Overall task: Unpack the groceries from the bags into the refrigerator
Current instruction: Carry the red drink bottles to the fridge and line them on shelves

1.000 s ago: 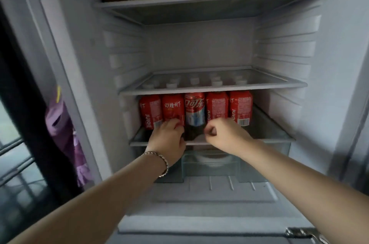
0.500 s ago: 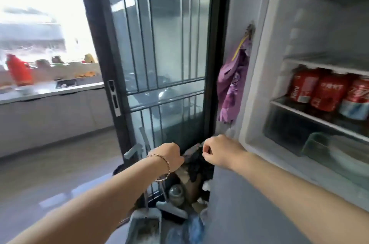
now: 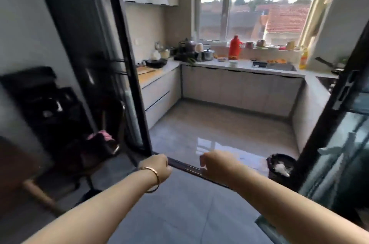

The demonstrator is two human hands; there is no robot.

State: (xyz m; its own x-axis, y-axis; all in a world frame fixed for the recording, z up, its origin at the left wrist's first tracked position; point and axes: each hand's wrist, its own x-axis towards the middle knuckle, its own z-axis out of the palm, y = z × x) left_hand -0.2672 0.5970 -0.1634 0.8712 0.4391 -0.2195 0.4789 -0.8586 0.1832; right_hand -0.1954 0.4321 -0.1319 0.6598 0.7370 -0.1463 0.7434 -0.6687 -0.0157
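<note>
Both grips are clenched on nothing: the left hand [image 3: 157,167] and right hand [image 3: 214,162] are fists side by side at six o'clock. With neither refrigerator nor grocery bags in view, the likely slip is a foot catching the door track [image 3: 185,167] just beyond the knuckles, or clipping the dark bin [image 3: 279,164] at four o'clock. Both forearms reach straight forward, a bracelet [image 3: 158,179] on the left wrist. The kitchen bench [image 3: 241,66] runs across twelve o'clock.

Both arms reach forward, left hand [image 3: 157,166] and right hand [image 3: 214,161] empty (fingers curled under).
</note>
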